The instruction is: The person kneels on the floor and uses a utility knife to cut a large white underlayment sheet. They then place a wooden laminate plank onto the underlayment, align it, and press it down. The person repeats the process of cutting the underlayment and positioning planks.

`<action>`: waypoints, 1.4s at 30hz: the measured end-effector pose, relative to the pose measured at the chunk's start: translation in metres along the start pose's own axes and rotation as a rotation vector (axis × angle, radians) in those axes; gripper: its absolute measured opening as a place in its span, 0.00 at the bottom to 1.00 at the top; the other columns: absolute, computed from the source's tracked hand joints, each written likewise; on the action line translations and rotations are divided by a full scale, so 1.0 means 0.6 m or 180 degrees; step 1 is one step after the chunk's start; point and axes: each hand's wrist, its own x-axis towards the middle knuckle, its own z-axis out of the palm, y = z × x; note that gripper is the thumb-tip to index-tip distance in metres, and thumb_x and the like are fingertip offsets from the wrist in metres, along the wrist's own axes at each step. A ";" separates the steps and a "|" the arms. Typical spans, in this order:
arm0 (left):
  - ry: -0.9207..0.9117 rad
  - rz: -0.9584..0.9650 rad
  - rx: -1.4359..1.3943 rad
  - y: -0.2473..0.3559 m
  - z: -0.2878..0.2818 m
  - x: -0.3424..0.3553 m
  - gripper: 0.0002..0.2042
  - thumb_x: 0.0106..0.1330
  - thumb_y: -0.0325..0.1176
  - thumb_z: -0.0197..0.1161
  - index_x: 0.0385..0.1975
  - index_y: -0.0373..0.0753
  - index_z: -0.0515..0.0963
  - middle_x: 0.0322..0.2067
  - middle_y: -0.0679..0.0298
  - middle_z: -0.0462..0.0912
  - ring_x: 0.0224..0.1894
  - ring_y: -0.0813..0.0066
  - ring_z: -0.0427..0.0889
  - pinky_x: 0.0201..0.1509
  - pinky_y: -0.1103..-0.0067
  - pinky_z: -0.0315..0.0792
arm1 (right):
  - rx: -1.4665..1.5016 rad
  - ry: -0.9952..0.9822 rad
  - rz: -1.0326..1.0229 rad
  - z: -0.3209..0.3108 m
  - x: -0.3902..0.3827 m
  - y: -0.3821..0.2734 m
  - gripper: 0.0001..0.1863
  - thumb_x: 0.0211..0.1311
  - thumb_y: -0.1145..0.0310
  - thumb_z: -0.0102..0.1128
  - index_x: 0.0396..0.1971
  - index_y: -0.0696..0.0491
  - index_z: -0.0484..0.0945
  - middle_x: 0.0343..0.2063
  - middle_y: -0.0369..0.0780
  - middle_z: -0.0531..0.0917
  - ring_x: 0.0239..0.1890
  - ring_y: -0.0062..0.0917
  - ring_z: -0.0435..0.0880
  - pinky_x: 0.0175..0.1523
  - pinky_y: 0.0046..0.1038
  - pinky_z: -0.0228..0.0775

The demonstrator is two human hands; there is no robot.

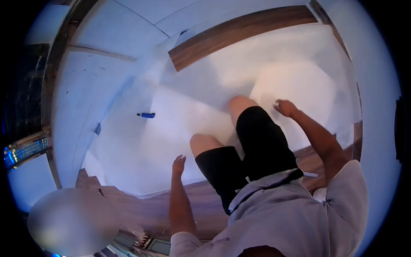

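My left hand (178, 165) hangs beside my left knee, its fingers loosely bent and a little apart, with nothing visible in them. Right of my right knee, my right hand (286, 108) hovers over the white sheet (188, 115) that covers the floor. Its fingers are half curled with a gap at the thumb, and I see nothing held. A blue utility knife (147, 115) lies on the sheet, left of my knees and out of reach of both hands as they are now.
A long brown wooden plank (244, 32) lies on the far side of the sheet. Wood-look flooring (158, 207) runs behind me, with a stepped edge at left. White walls (92, 98) close in the left and right sides. A small dark object (101, 192) lies on the flooring.
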 end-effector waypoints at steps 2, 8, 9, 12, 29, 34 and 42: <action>-0.0124 0.0172 0.0349 0.071 0.000 0.028 0.28 0.74 0.49 0.61 0.66 0.35 0.75 0.58 0.44 0.83 0.60 0.46 0.82 0.68 0.63 0.73 | -0.0084 -0.0036 -0.0201 -0.039 0.085 -0.081 0.26 0.71 0.53 0.55 0.56 0.59 0.79 0.49 0.54 0.86 0.53 0.50 0.85 0.60 0.47 0.76; 0.0942 0.1181 0.0756 0.250 -0.011 0.281 0.25 0.76 0.39 0.60 0.69 0.33 0.71 0.67 0.45 0.74 0.70 0.47 0.71 0.75 0.60 0.64 | -0.0092 0.0428 -0.1721 -0.024 0.329 -0.307 0.16 0.64 0.62 0.57 0.43 0.58 0.83 0.41 0.50 0.87 0.49 0.48 0.84 0.57 0.46 0.77; 0.1040 0.1384 0.0666 0.307 -0.010 0.331 0.25 0.76 0.37 0.60 0.69 0.34 0.71 0.68 0.45 0.73 0.71 0.47 0.70 0.76 0.60 0.63 | -0.0227 0.0412 -0.2031 -0.014 0.371 -0.324 0.12 0.62 0.65 0.57 0.38 0.57 0.83 0.39 0.49 0.87 0.48 0.47 0.84 0.56 0.45 0.77; 0.1495 0.1982 0.0831 0.391 -0.055 0.486 0.23 0.77 0.36 0.58 0.68 0.31 0.72 0.68 0.45 0.73 0.70 0.46 0.70 0.77 0.59 0.61 | -0.0516 0.0339 -0.2159 0.001 0.481 -0.463 0.07 0.57 0.69 0.58 0.31 0.53 0.83 0.37 0.46 0.86 0.45 0.44 0.85 0.54 0.44 0.78; 0.2773 0.1667 0.1445 0.424 -0.158 0.870 0.29 0.85 0.50 0.34 0.80 0.46 0.58 0.79 0.58 0.59 0.81 0.53 0.54 0.84 0.60 0.43 | -0.1594 0.0660 -0.4666 0.036 0.920 -0.678 0.10 0.61 0.58 0.62 0.33 0.47 0.86 0.45 0.37 0.85 0.56 0.30 0.81 0.62 0.34 0.72; 0.2755 0.1709 0.1393 0.434 -0.160 0.875 0.29 0.85 0.50 0.33 0.80 0.46 0.57 0.79 0.57 0.57 0.81 0.52 0.54 0.83 0.59 0.46 | -0.1057 0.0673 -0.5093 -0.008 0.919 -0.699 0.14 0.59 0.50 0.64 0.35 0.44 0.88 0.46 0.37 0.85 0.56 0.31 0.81 0.65 0.37 0.70; 0.2830 0.1728 0.1425 0.437 -0.165 0.908 0.28 0.85 0.49 0.35 0.79 0.45 0.58 0.79 0.57 0.59 0.80 0.49 0.55 0.82 0.58 0.48 | -0.2063 -0.0077 -0.3992 -0.042 0.890 -0.759 0.18 0.61 0.47 0.60 0.30 0.44 0.91 0.30 0.37 0.90 0.41 0.33 0.85 0.58 0.35 0.66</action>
